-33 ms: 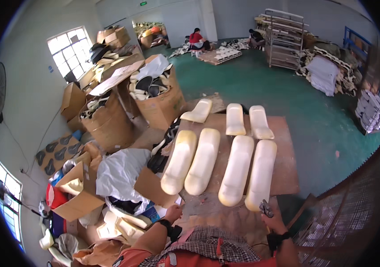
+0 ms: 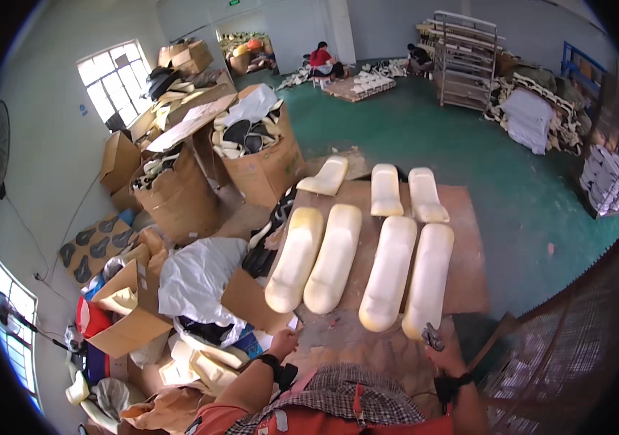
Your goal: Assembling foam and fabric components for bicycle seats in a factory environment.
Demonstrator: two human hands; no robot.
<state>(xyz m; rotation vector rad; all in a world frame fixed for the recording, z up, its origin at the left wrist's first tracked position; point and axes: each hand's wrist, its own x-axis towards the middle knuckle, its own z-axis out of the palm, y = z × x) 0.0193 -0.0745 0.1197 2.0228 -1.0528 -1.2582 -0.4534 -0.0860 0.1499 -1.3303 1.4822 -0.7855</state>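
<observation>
Cream-coloured moulded foam pads lie in two rows on a brown board. The near row has several long pads, among them a left one [image 2: 294, 261] and a right one [image 2: 428, 279]; shorter curved pads [image 2: 385, 190] lie behind. My right hand [image 2: 451, 357] grips a small metal spray gun [image 2: 433, 336], whose head is at the near end of the rightmost long pad. My left hand [image 2: 283, 344] hovers left of the board's near edge, its fingers curled in and nothing visible in them. Both wrists wear black bands.
Left of the board [image 2: 467, 254] are a silvery plastic sheet [image 2: 201, 279], an open carton [image 2: 132, 330] and loose foam pieces. Large cartons [image 2: 262, 174] full of pads stand behind. At right is a dark mesh panel [image 2: 556, 370]. Two people sit far back near a metal rack [image 2: 465, 65].
The view has shifted slightly, so the pads and board sit a little higher and farther right. Both hands keep nearly the same pose.
</observation>
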